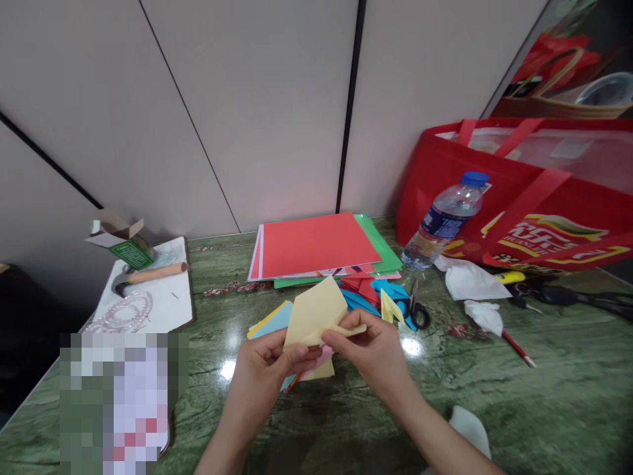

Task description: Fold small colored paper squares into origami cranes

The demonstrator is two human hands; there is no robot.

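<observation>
A pale yellow sheet of paper (316, 310), partly folded, is held up between my two hands above the table. My left hand (270, 366) grips its lower left edge, thumb in front and fingers behind. At the lower right, my right hand (368, 346) pinches a folded flap of the same paper. Beneath and behind it lie loose coloured sheets, among them a light blue one (271, 323), partly hidden by my hands. Close to my right hand are folded red paper pieces (359, 284), a yellow folded piece (390, 307) and dark-handled scissors (419, 315).
A stack of coloured paper (316, 245) lies against the wall. At right stand a water bottle (445, 221) and a red bag (524, 191), with crumpled tissue (469, 280) and a red brush (518, 348) nearer. A white board (168, 297) at left carries a wooden-handled tool (155, 272) and a green box (133, 251).
</observation>
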